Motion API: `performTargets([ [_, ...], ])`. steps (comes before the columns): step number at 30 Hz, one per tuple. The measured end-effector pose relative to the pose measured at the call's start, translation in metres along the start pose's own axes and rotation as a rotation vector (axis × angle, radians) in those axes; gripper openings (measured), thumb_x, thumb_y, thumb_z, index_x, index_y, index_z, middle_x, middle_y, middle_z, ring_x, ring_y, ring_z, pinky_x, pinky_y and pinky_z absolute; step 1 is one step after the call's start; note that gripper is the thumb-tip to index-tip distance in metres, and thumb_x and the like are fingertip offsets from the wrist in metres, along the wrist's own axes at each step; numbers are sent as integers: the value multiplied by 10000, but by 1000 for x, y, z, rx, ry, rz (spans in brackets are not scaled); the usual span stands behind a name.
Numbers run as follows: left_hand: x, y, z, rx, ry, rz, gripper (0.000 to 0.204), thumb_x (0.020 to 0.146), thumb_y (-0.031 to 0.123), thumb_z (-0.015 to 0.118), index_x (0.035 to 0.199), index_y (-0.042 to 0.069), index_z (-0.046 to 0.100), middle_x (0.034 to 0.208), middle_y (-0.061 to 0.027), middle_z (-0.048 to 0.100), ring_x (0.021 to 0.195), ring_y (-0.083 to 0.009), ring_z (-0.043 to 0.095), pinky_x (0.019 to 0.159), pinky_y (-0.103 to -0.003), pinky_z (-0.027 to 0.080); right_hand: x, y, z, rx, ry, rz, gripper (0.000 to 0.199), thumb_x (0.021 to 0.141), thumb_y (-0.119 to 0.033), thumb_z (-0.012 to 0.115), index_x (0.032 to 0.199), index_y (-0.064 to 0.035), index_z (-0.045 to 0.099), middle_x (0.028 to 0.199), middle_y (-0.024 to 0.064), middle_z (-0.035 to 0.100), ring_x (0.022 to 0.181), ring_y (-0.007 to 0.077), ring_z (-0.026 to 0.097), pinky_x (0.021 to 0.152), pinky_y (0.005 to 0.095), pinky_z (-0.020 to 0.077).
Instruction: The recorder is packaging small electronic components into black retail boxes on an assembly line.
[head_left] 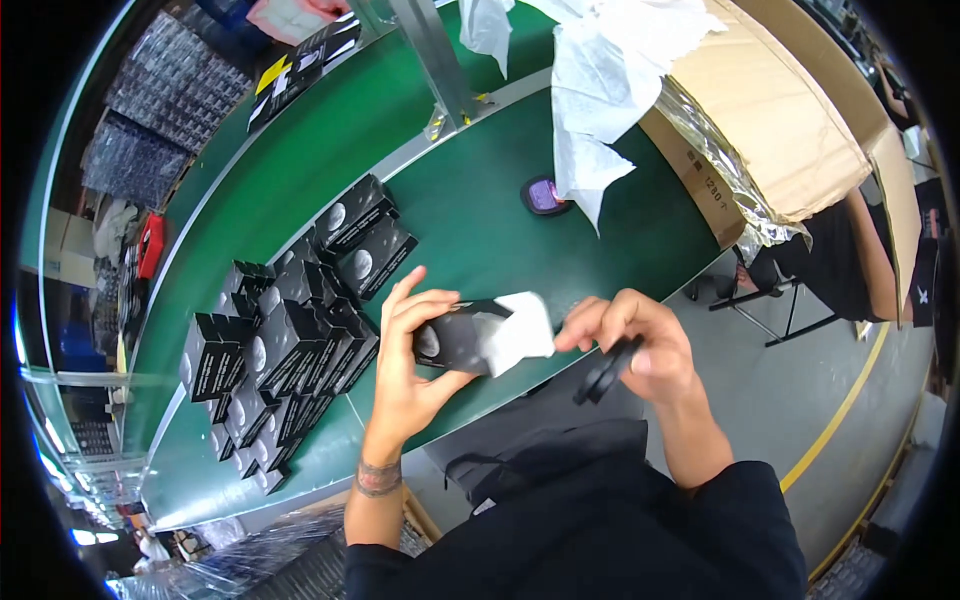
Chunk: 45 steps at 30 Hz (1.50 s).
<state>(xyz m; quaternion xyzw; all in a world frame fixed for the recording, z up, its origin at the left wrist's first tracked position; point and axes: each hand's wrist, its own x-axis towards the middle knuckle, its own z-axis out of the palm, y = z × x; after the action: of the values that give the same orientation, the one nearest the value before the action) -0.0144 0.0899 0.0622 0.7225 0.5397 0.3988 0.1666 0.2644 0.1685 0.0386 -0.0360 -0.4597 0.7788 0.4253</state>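
My left hand (402, 375) is wrapped around a small black carton (455, 338) printed with a pale round picture. The carton lies tilted above the green table's front edge, its white inner flap (525, 335) standing out at the right end. Close to that flap are the fingertips of my right hand (660, 350); whether they touch it I cannot tell. Against the palm, my right hand also holds a dark, rounded black piece (608, 372), smeared by motion and of unclear kind. To the left, similar black cartons (290, 340) stand stacked in a group.
A black-rimmed purple item (544, 195) lies on the green table (470, 215). White sheeting (600, 100) hangs beside a large open cardboard box (770, 110) at the back right. A metal post (435, 60) rises behind. Another person's arm (872, 255) shows at far right.
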Motion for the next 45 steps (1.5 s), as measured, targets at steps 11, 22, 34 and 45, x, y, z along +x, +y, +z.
performTargets([
  [11, -26, -27, 17, -511, 159, -38, 707, 701, -98, 784, 1299, 125, 481, 1388, -131, 592, 1502, -408, 401, 1172, -502, 400, -8, -11, 23, 73, -182, -136, 222, 878, -117, 711, 1037, -29, 582, 1146, 292, 723, 1044, 326, 648, 943, 457, 504],
  [22, -9, 30, -6, 421, -53, 197, 689, 615, 24, 864, 1253, 87, 613, 1373, -78, 659, 1257, -343, 576, 1107, -554, 405, -16, -7, 67, -561, -45, 302, 219, 857, -46, 768, 1001, -20, 604, 1343, 107, 627, 751, 102, 641, 615, 254, 548],
  [34, -2, 49, -6, 511, -120, 226, 685, 596, 82, 842, 1252, 81, 644, 1332, -42, 650, 1166, -290, 586, 1001, -501, 431, -27, 9, 53, -478, 7, 262, 193, 877, 14, 707, 1037, -7, 601, 1250, 85, 562, 779, 77, 624, 631, 241, 510],
  [45, -11, 50, -4, 506, -178, 213, 610, 698, 246, 801, 1264, 79, 646, 1317, -46, 660, 1168, -293, 587, 1040, -512, 410, -22, 18, 42, -5, 6, 550, 188, 989, -49, 667, 1145, 33, 605, 903, 51, 665, 644, 123, 687, 565, 241, 574],
])
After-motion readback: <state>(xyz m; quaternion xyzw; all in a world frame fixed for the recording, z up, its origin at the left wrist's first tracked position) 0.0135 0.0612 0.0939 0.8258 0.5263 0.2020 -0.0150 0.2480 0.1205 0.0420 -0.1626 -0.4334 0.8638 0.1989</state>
